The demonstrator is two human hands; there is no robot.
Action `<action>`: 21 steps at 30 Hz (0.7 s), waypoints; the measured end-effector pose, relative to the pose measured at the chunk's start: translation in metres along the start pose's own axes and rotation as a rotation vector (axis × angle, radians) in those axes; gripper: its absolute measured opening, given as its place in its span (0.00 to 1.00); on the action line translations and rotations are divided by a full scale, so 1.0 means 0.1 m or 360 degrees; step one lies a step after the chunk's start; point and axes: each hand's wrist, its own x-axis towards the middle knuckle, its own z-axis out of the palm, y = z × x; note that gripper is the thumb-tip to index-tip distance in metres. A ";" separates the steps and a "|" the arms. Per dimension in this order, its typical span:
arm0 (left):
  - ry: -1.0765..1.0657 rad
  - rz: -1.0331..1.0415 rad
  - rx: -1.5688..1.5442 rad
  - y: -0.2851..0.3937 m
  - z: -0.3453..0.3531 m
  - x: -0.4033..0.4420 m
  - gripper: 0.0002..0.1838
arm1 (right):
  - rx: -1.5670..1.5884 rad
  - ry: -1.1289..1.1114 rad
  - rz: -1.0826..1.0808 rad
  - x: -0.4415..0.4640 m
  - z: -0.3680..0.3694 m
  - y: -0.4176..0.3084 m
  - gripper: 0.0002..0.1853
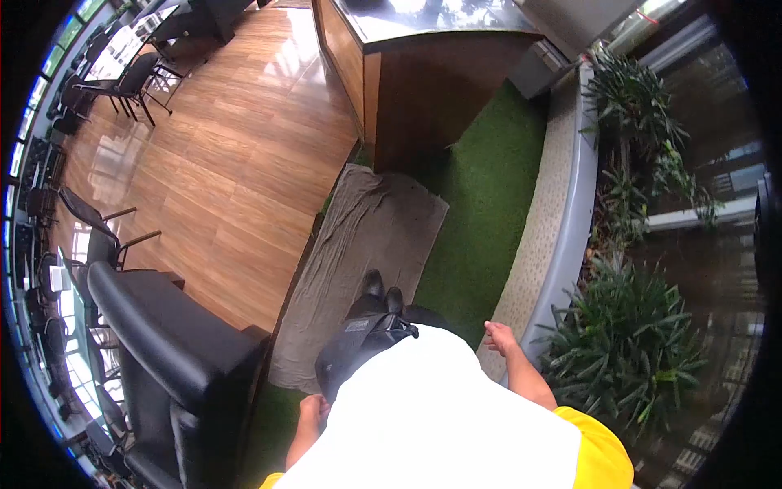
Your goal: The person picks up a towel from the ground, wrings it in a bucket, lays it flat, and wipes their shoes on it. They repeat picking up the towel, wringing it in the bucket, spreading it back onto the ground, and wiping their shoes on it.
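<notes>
By the right hand [499,337], the fingers are loosely curled; by the left hand [308,414], they are bent in and partly hidden by the white shirt [440,407]. Whether anything is gripped in either cannot be told. Just ahead of the left hand, a wrinkled grey-brown cloth [366,236] is spread over green turf [497,175], and dark shoes [373,283] are planted on it. Behind the right hand, a curved, speckled ledge [531,213] is seen, though contact cannot be judged; farther right, it is bordered by leafy plants [627,342]. Left of the left hand, a black sofa [163,326] is placed. Ahead of it and to the left, glossy wooden flooring [236,155] is laid, with dark chairs [138,77] set out farther off. Well ahead of both hands, the turf is met by a shiny-topped counter [440,102].
</notes>
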 end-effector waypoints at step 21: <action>0.0242 -0.0308 -0.0999 1.30 1.71 -0.09 0.05 | -0.0576 -0.0160 -0.0098 1.18 -0.73 -2.90 0.25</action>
